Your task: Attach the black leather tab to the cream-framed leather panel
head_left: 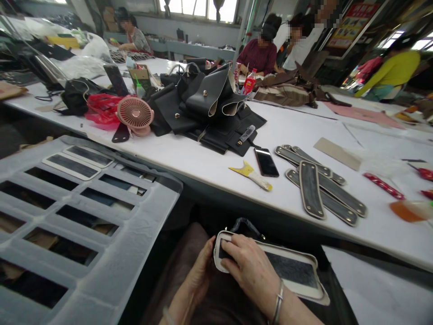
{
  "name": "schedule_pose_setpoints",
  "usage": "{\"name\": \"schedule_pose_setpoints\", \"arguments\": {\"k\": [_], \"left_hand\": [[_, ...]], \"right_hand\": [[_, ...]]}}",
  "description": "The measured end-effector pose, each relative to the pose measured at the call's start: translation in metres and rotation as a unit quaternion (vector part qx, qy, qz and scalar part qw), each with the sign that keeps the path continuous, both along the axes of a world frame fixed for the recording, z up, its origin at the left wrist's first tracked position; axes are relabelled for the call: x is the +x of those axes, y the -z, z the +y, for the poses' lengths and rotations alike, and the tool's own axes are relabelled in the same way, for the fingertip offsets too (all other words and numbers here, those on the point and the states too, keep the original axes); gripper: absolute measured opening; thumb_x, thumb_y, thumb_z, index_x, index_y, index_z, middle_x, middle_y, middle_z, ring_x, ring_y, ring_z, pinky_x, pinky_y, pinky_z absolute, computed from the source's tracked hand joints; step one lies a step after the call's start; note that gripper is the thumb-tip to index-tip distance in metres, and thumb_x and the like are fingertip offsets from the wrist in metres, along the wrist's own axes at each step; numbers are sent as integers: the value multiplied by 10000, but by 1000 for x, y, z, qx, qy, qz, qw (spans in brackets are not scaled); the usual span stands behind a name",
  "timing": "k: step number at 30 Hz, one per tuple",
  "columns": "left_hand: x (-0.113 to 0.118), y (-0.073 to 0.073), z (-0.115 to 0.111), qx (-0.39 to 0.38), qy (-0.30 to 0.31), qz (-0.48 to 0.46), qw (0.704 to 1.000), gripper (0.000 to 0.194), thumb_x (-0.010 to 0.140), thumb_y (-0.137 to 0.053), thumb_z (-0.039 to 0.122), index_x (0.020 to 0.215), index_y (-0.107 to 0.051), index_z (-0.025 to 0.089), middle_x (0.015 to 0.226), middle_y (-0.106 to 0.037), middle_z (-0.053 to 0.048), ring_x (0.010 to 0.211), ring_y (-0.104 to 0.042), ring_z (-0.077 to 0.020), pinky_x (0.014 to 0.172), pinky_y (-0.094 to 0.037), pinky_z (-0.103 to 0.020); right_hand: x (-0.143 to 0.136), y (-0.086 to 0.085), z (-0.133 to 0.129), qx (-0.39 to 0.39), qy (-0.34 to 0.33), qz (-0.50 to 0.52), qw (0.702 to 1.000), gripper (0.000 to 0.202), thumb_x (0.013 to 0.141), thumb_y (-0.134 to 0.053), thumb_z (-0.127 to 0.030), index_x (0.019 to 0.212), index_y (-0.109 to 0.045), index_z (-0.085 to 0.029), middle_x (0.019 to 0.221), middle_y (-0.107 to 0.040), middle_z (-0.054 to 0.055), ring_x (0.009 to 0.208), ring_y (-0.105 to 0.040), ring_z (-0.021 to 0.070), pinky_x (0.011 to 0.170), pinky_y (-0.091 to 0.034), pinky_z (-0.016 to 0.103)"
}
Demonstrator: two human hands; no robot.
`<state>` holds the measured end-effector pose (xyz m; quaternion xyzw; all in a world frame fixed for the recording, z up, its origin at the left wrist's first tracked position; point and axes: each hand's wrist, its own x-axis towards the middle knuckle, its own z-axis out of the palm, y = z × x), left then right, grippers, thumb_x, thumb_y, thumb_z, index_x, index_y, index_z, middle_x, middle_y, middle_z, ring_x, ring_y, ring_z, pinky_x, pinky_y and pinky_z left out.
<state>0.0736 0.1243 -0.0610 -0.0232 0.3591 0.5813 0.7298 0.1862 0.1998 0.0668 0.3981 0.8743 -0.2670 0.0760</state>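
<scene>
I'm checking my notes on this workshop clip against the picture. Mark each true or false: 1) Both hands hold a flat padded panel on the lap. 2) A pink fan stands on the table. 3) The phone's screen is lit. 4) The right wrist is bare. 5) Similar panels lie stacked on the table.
1) True: the left hand and right hand grip the flat padded panel.
2) True: the pink fan stands on the white table.
3) False: the phone is dark.
4) False: a bracelet circles it.
5) True: the stacked panels lie right of the phone.
</scene>
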Motion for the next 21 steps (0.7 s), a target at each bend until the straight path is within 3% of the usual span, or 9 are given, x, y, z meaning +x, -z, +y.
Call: {"name": "schedule_pose_setpoints", "arguments": {"k": [5,11,16,21], "left_hand": [[-3,-3,0,-6,-2,17,1000,564,735,-768,528,1166,-691,172,1190,-702,-79,1103,-613,-252,881,-479,-304],[-6,-4,-2,-2,14,38,999,595,747,-743,548,1187,-679,152,1197,-701,-98,1137,-599,-302,941,-466,-387],[-8,-9,0,0,32,46,998,539,763,-722,545,1183,-693,208,1226,-694,-60,1236,-543,-334,1044,-415,-441],[-8,-13,1,1,46,49,998,568,767,-725,523,1196,-675,154,1220,-694,-76,1211,-566,-320,1062,-418,-434]], "right_hand": [[1,0,0,-23,20,10,999,176,887,-640,-162,1043,-687,-228,1036,-700,41,1014,-632,251,907,-430,379],[1,5,0,-45,27,20,998,136,876,-619,-133,969,-680,-211,952,-733,32,925,-680,232,809,-454,295],[1,5,0,-62,38,34,997,165,866,-606,-103,968,-687,-205,948,-735,38,907,-685,225,793,-457,283],[4,7,0,-57,30,45,997,237,890,-598,-128,1103,-681,-193,997,-736,65,905,-682,234,796,-472,308]]}}
